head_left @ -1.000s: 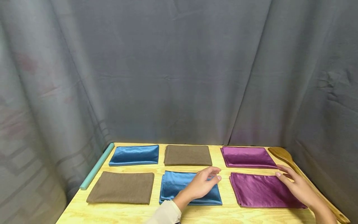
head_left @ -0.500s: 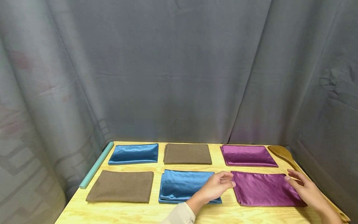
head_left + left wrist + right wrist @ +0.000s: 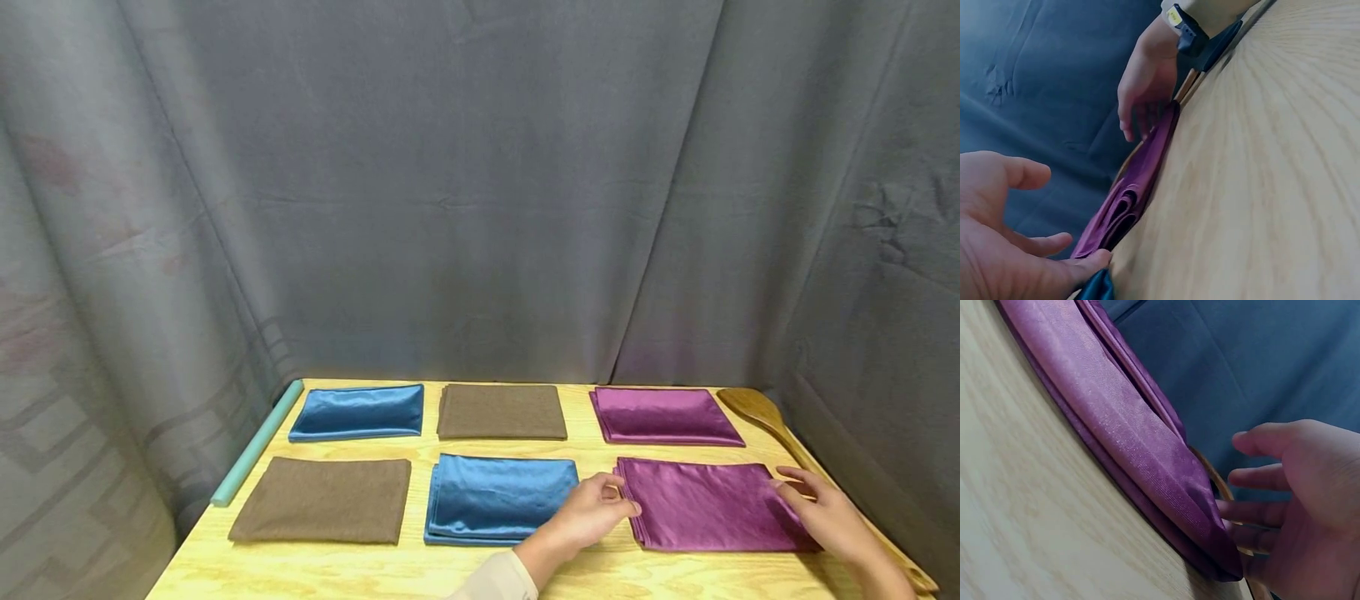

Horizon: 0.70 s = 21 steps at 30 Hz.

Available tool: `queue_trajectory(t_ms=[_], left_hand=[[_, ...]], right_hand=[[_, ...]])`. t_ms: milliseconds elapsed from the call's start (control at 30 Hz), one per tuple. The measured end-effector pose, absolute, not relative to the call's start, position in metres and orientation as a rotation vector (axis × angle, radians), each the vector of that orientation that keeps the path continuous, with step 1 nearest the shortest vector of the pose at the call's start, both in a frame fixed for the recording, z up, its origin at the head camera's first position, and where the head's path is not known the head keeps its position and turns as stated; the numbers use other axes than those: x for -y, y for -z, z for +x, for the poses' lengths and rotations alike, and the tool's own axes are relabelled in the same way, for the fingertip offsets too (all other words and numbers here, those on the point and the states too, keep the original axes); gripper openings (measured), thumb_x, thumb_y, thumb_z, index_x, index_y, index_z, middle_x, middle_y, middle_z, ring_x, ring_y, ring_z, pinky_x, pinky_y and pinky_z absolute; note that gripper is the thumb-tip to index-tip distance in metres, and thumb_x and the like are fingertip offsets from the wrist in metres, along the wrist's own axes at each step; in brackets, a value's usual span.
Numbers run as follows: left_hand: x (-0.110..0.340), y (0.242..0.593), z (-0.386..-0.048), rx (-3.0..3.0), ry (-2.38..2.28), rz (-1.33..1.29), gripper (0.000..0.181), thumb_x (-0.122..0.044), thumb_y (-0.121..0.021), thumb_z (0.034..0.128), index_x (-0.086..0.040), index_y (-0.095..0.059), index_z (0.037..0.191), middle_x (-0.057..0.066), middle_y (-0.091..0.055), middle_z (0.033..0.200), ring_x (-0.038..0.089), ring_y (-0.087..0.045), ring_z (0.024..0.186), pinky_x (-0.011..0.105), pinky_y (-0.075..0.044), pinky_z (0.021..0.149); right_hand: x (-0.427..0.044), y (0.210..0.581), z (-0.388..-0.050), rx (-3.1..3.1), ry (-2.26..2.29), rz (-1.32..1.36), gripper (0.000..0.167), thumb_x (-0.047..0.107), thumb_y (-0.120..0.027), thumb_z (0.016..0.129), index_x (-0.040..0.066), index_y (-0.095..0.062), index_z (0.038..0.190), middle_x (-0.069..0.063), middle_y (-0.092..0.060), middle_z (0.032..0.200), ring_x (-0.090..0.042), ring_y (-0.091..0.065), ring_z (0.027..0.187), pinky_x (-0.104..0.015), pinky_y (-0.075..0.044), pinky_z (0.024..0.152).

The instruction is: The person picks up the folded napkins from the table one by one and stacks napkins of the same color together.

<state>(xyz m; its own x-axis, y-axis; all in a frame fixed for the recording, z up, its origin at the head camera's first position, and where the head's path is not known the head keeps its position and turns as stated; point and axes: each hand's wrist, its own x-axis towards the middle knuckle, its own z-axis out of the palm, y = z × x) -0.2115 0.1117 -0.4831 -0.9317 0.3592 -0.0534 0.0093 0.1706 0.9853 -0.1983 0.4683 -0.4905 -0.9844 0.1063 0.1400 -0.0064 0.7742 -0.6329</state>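
A folded shiny purple cloth (image 3: 712,508) lies at the near right of the table. My left hand (image 3: 588,515) is at its left edge, thumb and fingers spread apart beside the folded layers, partly over the near blue folded cloth's (image 3: 502,496) right corner. At the purple cloth's right edge is my right hand (image 3: 828,518); in the right wrist view its lower fingers (image 3: 1254,512) reach the cloth's end, and whether they press it I cannot tell. Neither hand grips anything. The purple cloth's stacked folds (image 3: 1125,209) show in the left wrist view.
Behind lie another purple folded cloth (image 3: 667,417), a brown one (image 3: 502,412) and a blue one (image 3: 357,412). A second brown cloth (image 3: 322,502) is at near left. A teal rod (image 3: 257,443) lines the left edge; a wooden spoon (image 3: 753,408) lies along the right.
My left hand has moved right, from above the near blue cloth to the near purple cloth's left edge. My right hand has shifted right and slightly nearer, to that cloth's right edge.
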Motion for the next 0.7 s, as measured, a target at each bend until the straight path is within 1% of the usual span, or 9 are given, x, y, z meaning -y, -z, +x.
queue_trajectory(t_ms=[33, 100, 200, 300, 433, 533, 567, 633, 700], left_hand=[[-0.113, 0.484, -0.211, -2.173, -1.828, 0.347, 0.040, -0.015, -0.075, 0.0843, -0.004, -0.067, 0.122, 0.012, -0.073, 0.116, 0.019, -0.070, 0.106, 0.030, -0.057, 0.092], [-0.115, 0.485, -0.211, -2.176, -1.827, 0.329, 0.039, -0.015, -0.075, 0.0841, -0.004, -0.068, 0.121, 0.011, -0.073, 0.114, 0.018, -0.069, 0.106, 0.031, -0.057, 0.092], [-0.118, 0.486, -0.212, -2.162, -1.844, 0.306, 0.038, -0.014, -0.075, 0.0838, -0.004, -0.069, 0.120, 0.009, -0.073, 0.113, 0.017, -0.069, 0.105, 0.031, -0.057, 0.091], [-0.122, 0.489, -0.212, -2.147, -1.862, 0.290, 0.038, -0.014, -0.075, 0.0834, -0.003, -0.070, 0.120, 0.008, -0.074, 0.111, 0.014, -0.069, 0.103, 0.030, -0.056, 0.089], [-0.127, 0.492, -0.214, -2.095, -1.934, 0.284, 0.035, -0.010, -0.074, 0.0833, -0.001, -0.071, 0.118, 0.009, -0.076, 0.108, 0.011, -0.067, 0.098, 0.028, -0.056, 0.087], [-0.131, 0.493, -0.215, -2.028, -2.006, 0.275, 0.032, -0.004, -0.073, 0.0830, 0.000, -0.072, 0.115, 0.010, -0.076, 0.102, 0.008, -0.066, 0.092, 0.024, -0.055, 0.082], [-0.132, 0.494, -0.215, -2.008, -2.025, 0.269, 0.032, -0.003, -0.073, 0.0826, 0.000, -0.072, 0.114, 0.009, -0.076, 0.099, 0.007, -0.065, 0.089, 0.023, -0.054, 0.080], [-0.134, 0.495, -0.216, -1.969, -2.058, 0.269, 0.031, 0.000, -0.072, 0.0820, 0.001, -0.072, 0.113, 0.009, -0.076, 0.096, 0.006, -0.064, 0.085, 0.020, -0.053, 0.076], [-0.135, 0.496, -0.216, -1.945, -2.077, 0.273, 0.031, 0.003, -0.072, 0.0817, 0.001, -0.072, 0.113, 0.011, -0.076, 0.096, 0.005, -0.063, 0.082, 0.019, -0.052, 0.073]], right_hand=[[-0.468, 0.491, -0.198, 2.804, -0.999, -0.083, 0.051, 0.020, -0.055, 0.105, -0.020, -0.048, 0.135, -0.015, -0.075, 0.100, 0.020, -0.047, 0.081, -0.014, -0.045, 0.065], [-0.469, 0.491, -0.199, 2.810, -0.990, -0.084, 0.049, 0.018, -0.055, 0.105, -0.021, -0.048, 0.134, -0.033, -0.071, 0.106, 0.021, -0.047, 0.081, -0.014, -0.046, 0.065], [-0.468, 0.493, -0.199, 2.805, -0.959, -0.079, 0.044, 0.013, -0.057, 0.103, -0.020, -0.050, 0.131, -0.037, -0.069, 0.108, 0.022, -0.046, 0.080, -0.013, -0.046, 0.065], [-0.469, 0.496, -0.197, 2.787, -0.942, -0.071, 0.040, 0.008, -0.058, 0.101, -0.020, -0.051, 0.129, -0.038, -0.069, 0.108, 0.022, -0.045, 0.080, -0.012, -0.045, 0.064], [-0.469, 0.500, -0.196, 2.741, -0.962, -0.055, 0.039, 0.005, -0.061, 0.099, -0.020, -0.052, 0.127, -0.037, -0.069, 0.106, 0.021, -0.048, 0.081, -0.011, -0.045, 0.064], [-0.470, 0.501, -0.197, 2.714, -0.981, -0.044, 0.037, 0.003, -0.064, 0.097, -0.019, -0.054, 0.125, -0.032, -0.072, 0.101, 0.020, -0.049, 0.082, -0.012, -0.045, 0.064], [-0.469, 0.501, -0.197, 2.712, -0.977, -0.050, 0.037, 0.003, -0.065, 0.096, -0.018, -0.055, 0.125, -0.027, -0.073, 0.099, 0.020, -0.049, 0.082, -0.012, -0.046, 0.064], [-0.470, 0.501, -0.197, 2.714, -0.980, -0.052, 0.036, 0.003, -0.065, 0.096, -0.017, -0.056, 0.125, -0.022, -0.074, 0.097, 0.022, -0.048, 0.083, -0.011, -0.046, 0.064], [-0.470, 0.500, -0.197, 2.715, -0.996, -0.063, 0.037, 0.004, -0.065, 0.097, -0.016, -0.056, 0.126, -0.012, -0.075, 0.095, 0.021, -0.049, 0.083, -0.012, -0.046, 0.064]])
